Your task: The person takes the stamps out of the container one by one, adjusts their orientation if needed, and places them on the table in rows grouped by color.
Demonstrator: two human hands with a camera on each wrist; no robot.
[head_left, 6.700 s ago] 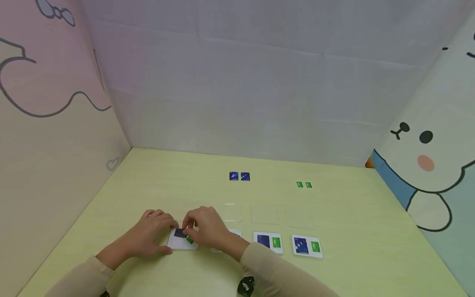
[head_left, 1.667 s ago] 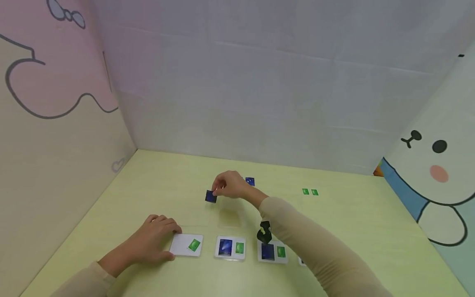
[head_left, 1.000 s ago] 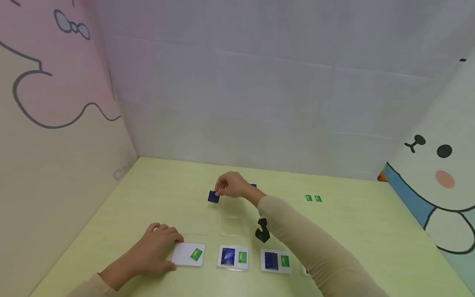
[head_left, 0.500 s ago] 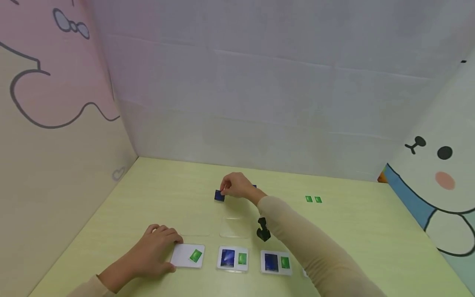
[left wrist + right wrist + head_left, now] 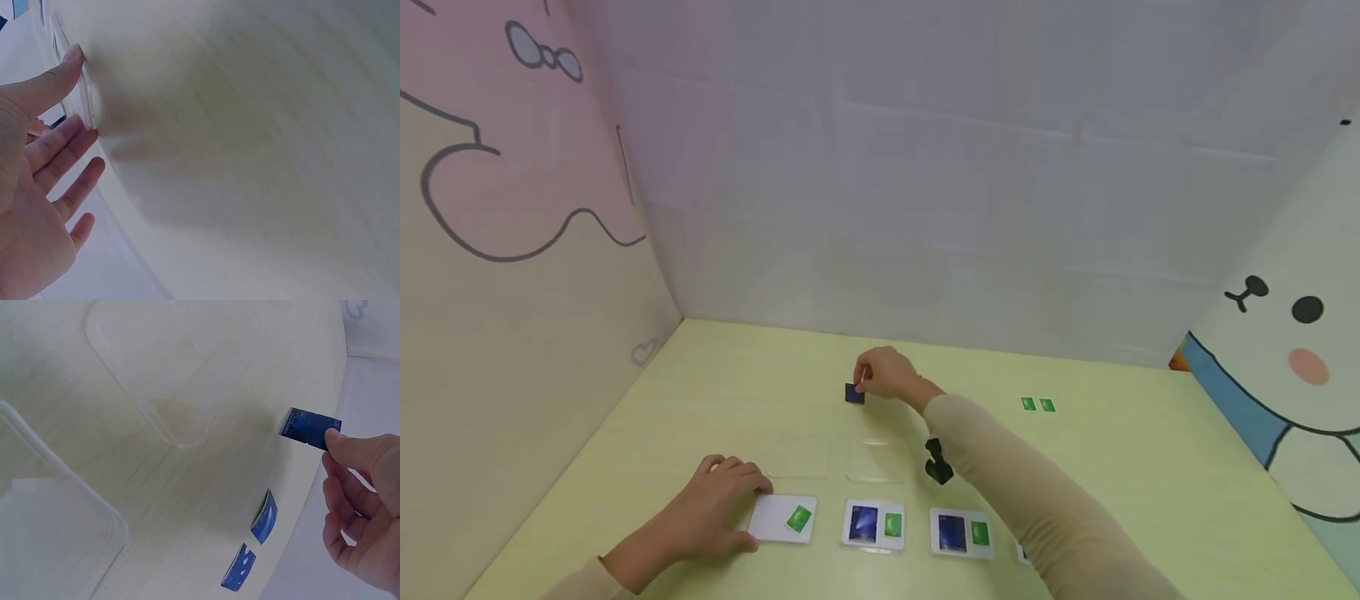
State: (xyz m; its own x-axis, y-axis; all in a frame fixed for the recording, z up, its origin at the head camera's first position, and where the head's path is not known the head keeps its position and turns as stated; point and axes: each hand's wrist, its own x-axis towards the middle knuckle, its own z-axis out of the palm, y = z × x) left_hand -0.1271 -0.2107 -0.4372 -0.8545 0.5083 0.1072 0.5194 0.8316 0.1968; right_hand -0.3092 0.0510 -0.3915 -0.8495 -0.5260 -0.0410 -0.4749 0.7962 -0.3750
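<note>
A dark blue stamp [image 5: 307, 428] with perforated edges is pinched between the thumb and index finger of my right hand [image 5: 887, 372], held over the back middle of the table. Two blue stamps lie beside that hand in the right wrist view, one with a streak [image 5: 265, 517], the other with pale shapes [image 5: 239, 567]. At the front left, my left hand [image 5: 715, 510] holds a flat white-backed case [image 5: 766, 518], thumb at its near corner and fingertips at the far one. On that case, a small green stamp [image 5: 799, 518] lies tilted.
Right of the held case, a second case [image 5: 873, 546] and a third case [image 5: 961, 552] each bear a blue and a green stamp. A further case [image 5: 1022, 554] is mostly behind my right sleeve. Clear lids [image 5: 877, 481] lie behind the row. Two green stamps [image 5: 1028, 404] lie back right.
The dark blue stamp has left the held case; my right hand has carried it to the back, then slightly rightward towards the other blue stamps. My left hand has stayed on the case.
</note>
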